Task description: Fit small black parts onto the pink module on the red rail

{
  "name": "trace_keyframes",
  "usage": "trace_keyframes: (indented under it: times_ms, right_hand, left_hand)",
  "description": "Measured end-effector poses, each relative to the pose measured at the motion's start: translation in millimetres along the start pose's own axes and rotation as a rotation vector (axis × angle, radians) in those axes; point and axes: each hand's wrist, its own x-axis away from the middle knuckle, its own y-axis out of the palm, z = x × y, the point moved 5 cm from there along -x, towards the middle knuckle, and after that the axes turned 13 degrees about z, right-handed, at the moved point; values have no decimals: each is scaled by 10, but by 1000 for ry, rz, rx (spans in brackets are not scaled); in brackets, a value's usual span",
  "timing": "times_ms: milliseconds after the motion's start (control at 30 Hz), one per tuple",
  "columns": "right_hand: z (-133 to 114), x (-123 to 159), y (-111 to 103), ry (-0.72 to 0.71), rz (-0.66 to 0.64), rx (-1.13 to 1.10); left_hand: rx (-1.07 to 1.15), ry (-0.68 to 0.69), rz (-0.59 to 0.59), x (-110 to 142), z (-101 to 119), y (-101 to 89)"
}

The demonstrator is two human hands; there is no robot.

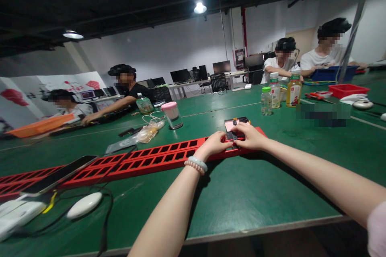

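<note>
A long red slotted rack (144, 161) lies across the table, with rows of rectangular openings. At its right end, my left hand (217, 143) is closed, its fingertips pinched at a small black part (230, 135). My right hand (251, 136) meets it from the other side, thumb and fingers curled onto the same part. The fingers hide much of that part, so its exact kind does not show. Just behind my hands is a flat pink and black item (232, 125). A bracelet circles my left wrist.
A phone (60, 174) lies over the rack's left part, near a white mouse-like device (85, 205) and cables. A pink-lidded jar (172, 115), plastic bags (138, 138), bottles (294, 90) and a red tray (348, 90) stand farther back. Several people sit across the green table (259, 196).
</note>
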Motion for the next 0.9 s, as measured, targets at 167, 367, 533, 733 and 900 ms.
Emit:
trace_keyframes:
  times_ms: [167, 367, 533, 733, 900]
  right_hand:
    - [-11, -10, -17, 14, -9, 17]
    - [40, -5, -37, 78, -8, -13]
    - [80, -31, -46, 86, 19, -26]
    - [21, -30, -93, 55, 19, 7]
    - [-36, 40, -117, 40, -4, -21]
  left_hand:
    - [-37, -12, 24, -19, -33, -4]
    - [-60, 27, 17, -58, -105, 29]
    - [-32, -17, 15, -77, -80, -5]
    - [10, -90, 21, -121, -70, -32]
    - [13, -45, -1, -146, -64, -20]
